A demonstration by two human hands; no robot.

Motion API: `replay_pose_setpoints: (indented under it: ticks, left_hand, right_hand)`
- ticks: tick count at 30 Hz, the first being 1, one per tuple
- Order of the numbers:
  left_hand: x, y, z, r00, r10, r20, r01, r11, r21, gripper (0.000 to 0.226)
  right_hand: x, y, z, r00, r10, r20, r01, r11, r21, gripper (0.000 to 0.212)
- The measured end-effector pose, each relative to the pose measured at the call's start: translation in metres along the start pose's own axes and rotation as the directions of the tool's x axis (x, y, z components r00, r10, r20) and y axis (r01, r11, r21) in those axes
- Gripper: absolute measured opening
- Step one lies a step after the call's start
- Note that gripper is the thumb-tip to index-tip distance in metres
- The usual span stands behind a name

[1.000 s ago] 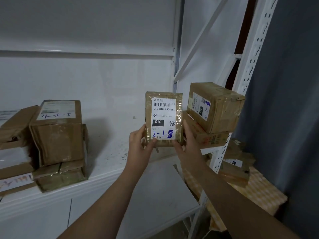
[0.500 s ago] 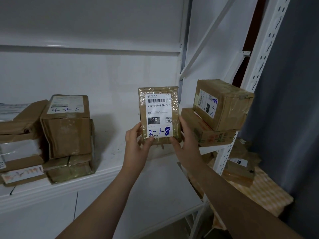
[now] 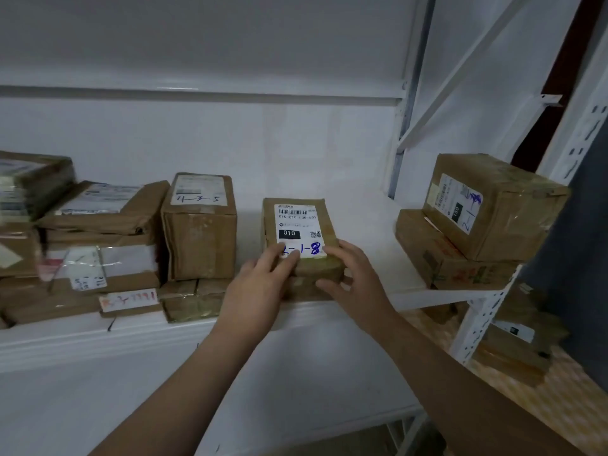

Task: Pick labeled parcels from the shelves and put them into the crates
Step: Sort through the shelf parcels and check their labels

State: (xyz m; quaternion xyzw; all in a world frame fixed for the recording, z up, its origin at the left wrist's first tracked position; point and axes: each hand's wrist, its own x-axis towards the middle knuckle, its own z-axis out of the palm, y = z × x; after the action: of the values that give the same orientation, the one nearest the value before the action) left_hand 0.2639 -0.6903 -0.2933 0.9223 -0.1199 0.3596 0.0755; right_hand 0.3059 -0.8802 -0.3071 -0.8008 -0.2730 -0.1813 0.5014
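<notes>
**Parcel 2-1-8 flat on the shelf, both hands on it**

The parcel (image 3: 297, 222) lies flat on the white shelf (image 3: 368, 238), near the front edge and label up. The label reads 010, with "2-1-8" handwritten in blue.

The left hand (image 3: 253, 297) rests on the parcel's near-left part, and its fingertips cover the label's lower-left corner. The fingers look nearly straight, so the grip is apart, lying on the top rather than clamped.

The right hand (image 3: 355, 284) is at the near-right corner. Its fingertips sit on the top by the label's edge and its thumb is against the front side. This grip is clamped lightly on the parcel's corner.

Just left of the parcel a taller box marked 4-3-5 (image 3: 200, 232) stands on a flat taped packet (image 3: 190, 304). Further left is a pile of flat parcels (image 3: 98, 238), blurred.

Well apart on the right, at the shelf's end, two boxes are stacked. The upper box (image 3: 493, 205) sits on the lower box (image 3: 447, 261). Below the shelf on the right, more parcels (image 3: 513, 343) lie beyond the perforated post (image 3: 477, 327).
</notes>
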Motion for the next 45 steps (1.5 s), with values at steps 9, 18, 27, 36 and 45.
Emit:
replay_pose_setpoints:
  ticks: [9,18,27,36,45]
  left_hand:
    - [-0.006,-0.012,-0.013,0.983,0.158,0.091,-0.179,0.928,0.326,0.029]
    - [0.013,-0.017,-0.018,0.965,0.233,0.120,-0.256,0.934,0.250,0.028]
    - [0.071,0.015,-0.020,0.931,0.365,0.031,-0.365,0.931,0.013,0.029]
    - [0.107,0.102,0.024,0.911,0.403,-0.088,-0.412,0.876,-0.251,0.022]
    - [0.136,0.167,0.063,0.930,0.366,-0.030,-0.351,0.863,-0.363,0.015]
  right_hand:
    - [0.011,-0.007,0.043,0.999,0.031,-0.011,-0.032,0.995,-0.090,0.043]
    - [0.020,-0.016,0.035,0.995,-0.020,0.096,0.049,0.950,-0.307,0.040]
    - [0.027,-0.031,-0.053,0.942,-0.216,-0.259,-0.039,0.694,-0.719,0.023]
    - [0.031,-0.022,-0.181,0.821,0.134,-0.555,-0.568,0.279,-0.774,0.069]
    - [0.059,0.006,-0.232,0.757,0.338,-0.559,-0.653,0.420,-0.630,0.083]
